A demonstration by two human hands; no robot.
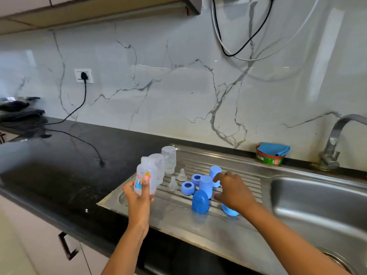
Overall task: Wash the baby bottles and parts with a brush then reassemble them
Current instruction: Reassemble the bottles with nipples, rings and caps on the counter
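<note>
Our left hand gripped a clear plastic bottle; our right hand, fingers loose, hovered above domed blue caps; a green tub held cloth.

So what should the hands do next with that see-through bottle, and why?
Probably the right hand should take the nearer blue plastic screw ring: it hovers close by above the steel draining board, while the left hand grips the clear plastic bottle.

Your drainboard lies left of the sink basin. Two bottles stand at its back-left edge, teats just right of them, rings and caps further right. Your left hand holds a third bottle before them. The tap stands behind the basin.
</note>
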